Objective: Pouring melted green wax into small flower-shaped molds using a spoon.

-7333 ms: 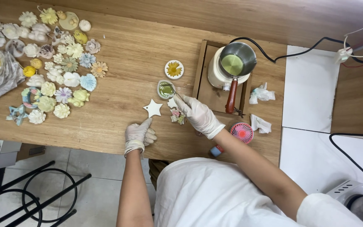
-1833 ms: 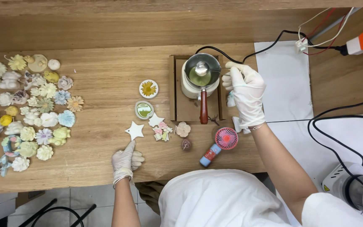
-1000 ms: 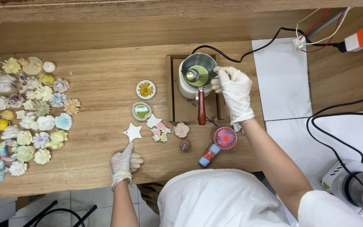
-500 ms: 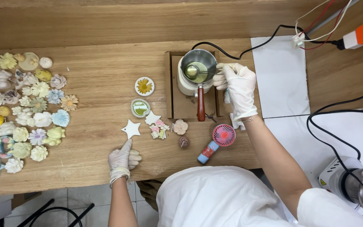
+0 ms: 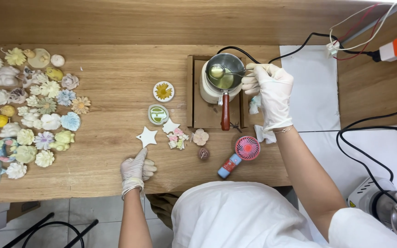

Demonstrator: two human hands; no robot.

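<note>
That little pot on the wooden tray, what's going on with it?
A person in white gloves is at work. The right hand holds a spoon over the small metal pot, which holds greenish liquid. The left hand rests a fingertip on a white star-shaped piece. Many pastel flower pieces lie on the wooden table.

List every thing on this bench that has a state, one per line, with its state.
Small metal pot: upright on its white base, holding yellow-green liquid.
Spoon: bowl dipped in the pot, held by the right hand.
Left hand: gloved, one finger touching the white star piece.
White star piece: flat on the table.
Pink handheld fan: lying on its side.
Round green mould: filled.
</note>
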